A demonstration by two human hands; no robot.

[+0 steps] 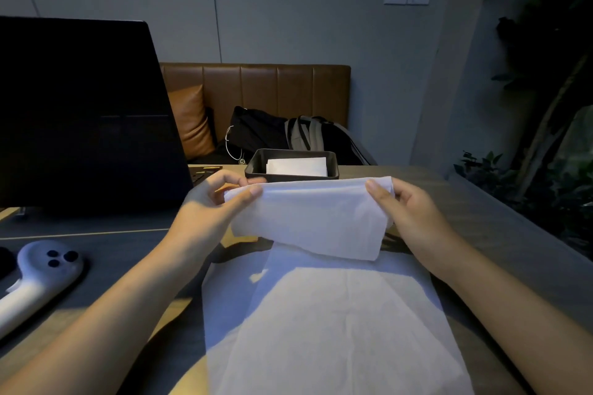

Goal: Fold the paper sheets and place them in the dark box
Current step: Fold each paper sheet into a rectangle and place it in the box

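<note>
Both hands are holding a folded paper sheet [308, 215] in the air above the table [481, 202], the left hand [221, 199] pinching its left end and the right hand [404, 205] pinching its right end between thumb and fingers. An unfolded sheet [337, 330] is lying flat on the table below, nearest the person. Beyond the held sheet, the dark box [292, 167] is sitting on the table with folded white paper [296, 166] already inside. To do this step well, the hands should probably be keeping the edges aligned and the sheet taut, then folding it small enough to fit the box.
</note>
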